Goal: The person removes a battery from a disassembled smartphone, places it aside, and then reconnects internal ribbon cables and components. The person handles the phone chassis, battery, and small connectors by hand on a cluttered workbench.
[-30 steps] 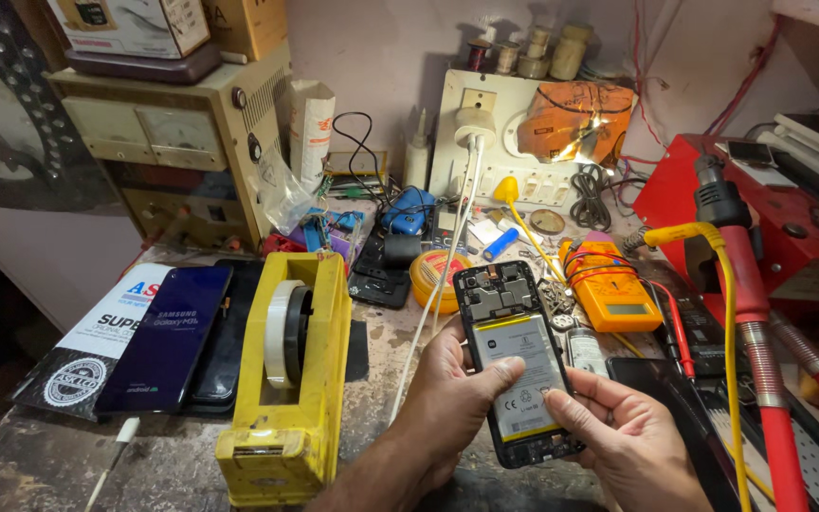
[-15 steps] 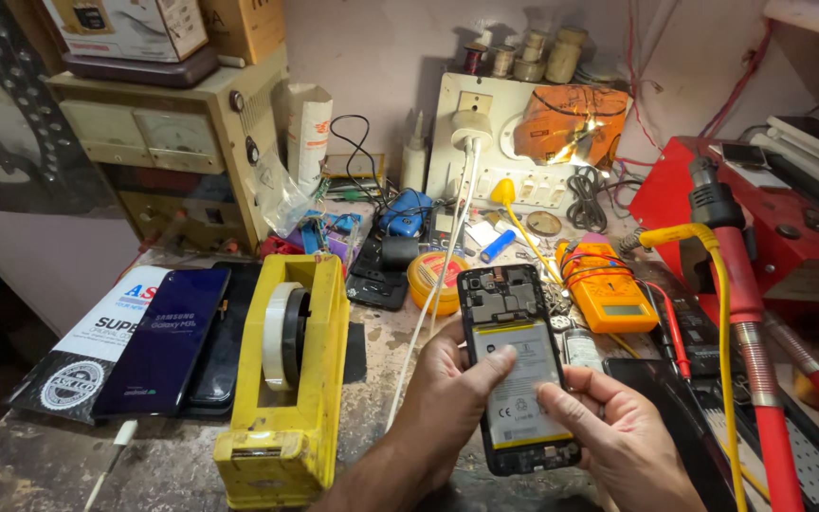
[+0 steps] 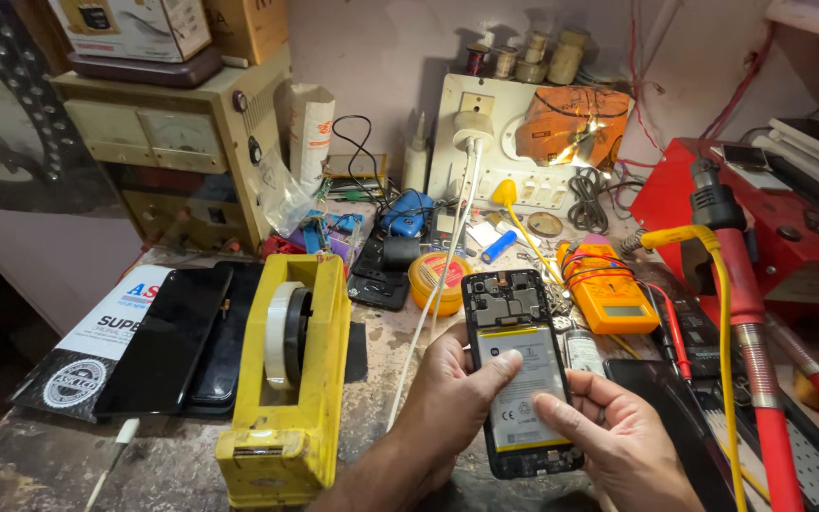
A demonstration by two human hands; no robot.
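Observation:
An opened smartphone (image 3: 514, 313) with its back cover off lies face down in my hands, showing a white battery (image 3: 527, 393) and dark circuit boards. My left hand (image 3: 452, 398) grips its left edge, thumb pressed on the battery's upper part. My right hand (image 3: 618, 441) holds the lower right side, its thumb resting on the battery's lower part. The phone sits just above the workbench (image 3: 68, 465).
A yellow tape dispenser (image 3: 286, 379) stands left of my hands, black phones (image 3: 168, 341) beyond it. An orange multimeter (image 3: 609, 289), a round tin (image 3: 436, 280), a white cable (image 3: 433, 303), a red soldering iron (image 3: 751, 351) with yellow wire, and a power strip board (image 3: 514, 142) crowd the bench.
The phone and both hands have shifted slightly lower and nearer; my thumbs have moved over the battery. The grip on the phone is unchanged.

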